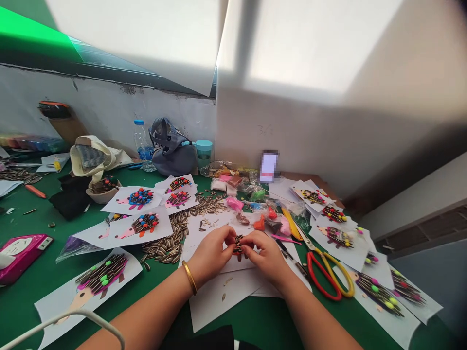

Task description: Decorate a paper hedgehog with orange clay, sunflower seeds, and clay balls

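Observation:
My left hand [208, 253] and my right hand [269, 256] meet over the white paper sheets [215, 287]. Between their bent fingertips is a small hedgehog [239, 243] of sunflower seeds, with reddish-brown bits at its lower edge. Thumbs and fingers close on it from both sides and cover much of it. Whether it rests on the paper I cannot tell. Left of the sheets spreads a pile of striped sunflower seeds [170, 240]. Lumps of coloured modelling clay [260, 222] lie just beyond my hands, some in clear wrappers.
Red-and-yellow-handled scissors [324, 279] and a yellow cutter [291, 224] lie right. Finished hedgehog cards [118, 305] flank both sides. Behind stand a water bottle [140, 138], a grey-blue bag [175, 158], a lidded cup [204, 153] and a phone [269, 166]. A white cable [91, 316] crosses lower left.

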`<state>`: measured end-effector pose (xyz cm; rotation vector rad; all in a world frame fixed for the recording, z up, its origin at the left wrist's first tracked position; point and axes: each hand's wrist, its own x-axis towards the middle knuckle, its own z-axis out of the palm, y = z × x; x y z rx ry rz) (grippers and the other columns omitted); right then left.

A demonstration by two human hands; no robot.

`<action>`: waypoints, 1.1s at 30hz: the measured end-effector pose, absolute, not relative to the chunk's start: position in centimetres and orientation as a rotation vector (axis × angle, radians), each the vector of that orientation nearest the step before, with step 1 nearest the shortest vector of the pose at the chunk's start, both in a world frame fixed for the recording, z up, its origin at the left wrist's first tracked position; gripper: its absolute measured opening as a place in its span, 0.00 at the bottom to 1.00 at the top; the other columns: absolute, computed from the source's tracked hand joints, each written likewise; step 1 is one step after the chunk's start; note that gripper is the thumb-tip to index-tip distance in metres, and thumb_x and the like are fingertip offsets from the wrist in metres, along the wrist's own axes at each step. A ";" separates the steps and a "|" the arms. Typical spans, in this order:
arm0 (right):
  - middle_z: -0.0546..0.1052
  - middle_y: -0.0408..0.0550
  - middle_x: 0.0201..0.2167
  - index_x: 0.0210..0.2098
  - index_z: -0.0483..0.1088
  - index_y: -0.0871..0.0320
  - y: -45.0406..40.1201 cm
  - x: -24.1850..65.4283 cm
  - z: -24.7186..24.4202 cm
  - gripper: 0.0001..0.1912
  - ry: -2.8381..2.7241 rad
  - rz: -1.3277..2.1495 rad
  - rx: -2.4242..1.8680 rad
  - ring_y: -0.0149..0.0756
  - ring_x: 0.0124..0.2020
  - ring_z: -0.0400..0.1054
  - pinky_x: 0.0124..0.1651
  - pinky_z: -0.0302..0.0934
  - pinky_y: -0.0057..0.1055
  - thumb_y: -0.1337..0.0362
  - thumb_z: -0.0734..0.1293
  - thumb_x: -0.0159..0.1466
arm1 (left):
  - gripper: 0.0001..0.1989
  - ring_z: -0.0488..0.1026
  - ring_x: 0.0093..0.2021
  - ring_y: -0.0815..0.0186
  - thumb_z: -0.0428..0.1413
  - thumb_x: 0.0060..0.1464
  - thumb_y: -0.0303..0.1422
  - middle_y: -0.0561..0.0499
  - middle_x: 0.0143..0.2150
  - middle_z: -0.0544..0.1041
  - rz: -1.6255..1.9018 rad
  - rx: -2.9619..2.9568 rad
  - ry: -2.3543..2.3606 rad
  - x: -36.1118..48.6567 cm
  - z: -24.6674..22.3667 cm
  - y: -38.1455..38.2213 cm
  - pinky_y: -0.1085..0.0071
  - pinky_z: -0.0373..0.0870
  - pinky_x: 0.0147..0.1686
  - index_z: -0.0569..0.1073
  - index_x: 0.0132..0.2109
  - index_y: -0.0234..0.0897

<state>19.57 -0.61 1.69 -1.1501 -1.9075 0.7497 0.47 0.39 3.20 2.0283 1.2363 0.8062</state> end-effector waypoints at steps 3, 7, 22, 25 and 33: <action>0.75 0.44 0.32 0.36 0.74 0.54 -0.6 19.5 1.7 0.05 -1.883 0.766 -1.176 0.35 0.35 0.67 0.38 0.60 0.30 0.68 0.67 0.61 | 0.07 0.72 0.34 0.67 0.53 0.53 0.24 0.55 0.33 0.76 0.771 2.040 1.168 0.5 3.4 0.2 0.71 0.66 0.36 0.67 0.39 0.40; 0.73 0.42 0.30 0.30 0.73 0.55 -0.8 19.5 2.4 0.06 -1.925 0.801 -1.171 0.33 0.34 0.66 0.38 0.59 0.30 0.70 0.65 0.61 | 0.10 0.73 0.35 0.66 0.54 0.53 0.24 0.55 0.32 0.77 0.750 2.135 1.126 0.7 3.1 0.0 0.70 0.66 0.38 0.68 0.42 0.41; 0.71 0.46 0.34 0.27 0.74 0.56 1.0 22.9 1.3 0.05 -1.966 0.674 -1.517 0.38 0.40 0.67 0.44 0.59 0.34 0.69 0.65 0.57 | 0.41 0.65 0.58 0.50 0.67 0.42 0.38 0.46 0.57 0.71 0.453 2.339 1.352 -0.7 1.4 1.3 0.57 0.61 0.56 0.62 0.63 0.45; 0.71 0.46 0.34 0.28 0.74 0.56 1.1 22.5 1.1 0.05 -1.968 0.656 -1.508 0.38 0.40 0.67 0.44 0.60 0.34 0.68 0.66 0.58 | 0.42 0.65 0.57 0.50 0.67 0.41 0.39 0.46 0.56 0.71 0.414 2.357 1.355 -0.7 1.2 1.3 0.57 0.60 0.55 0.61 0.64 0.46; 0.71 0.46 0.32 0.29 0.75 0.56 1.1 22.2 1.0 0.05 -2.038 0.568 -1.498 0.38 0.39 0.67 0.42 0.61 0.33 0.68 0.67 0.59 | 0.41 0.65 0.57 0.50 0.66 0.43 0.40 0.46 0.56 0.72 0.400 2.368 1.348 -0.7 1.3 1.3 0.56 0.61 0.54 0.60 0.64 0.46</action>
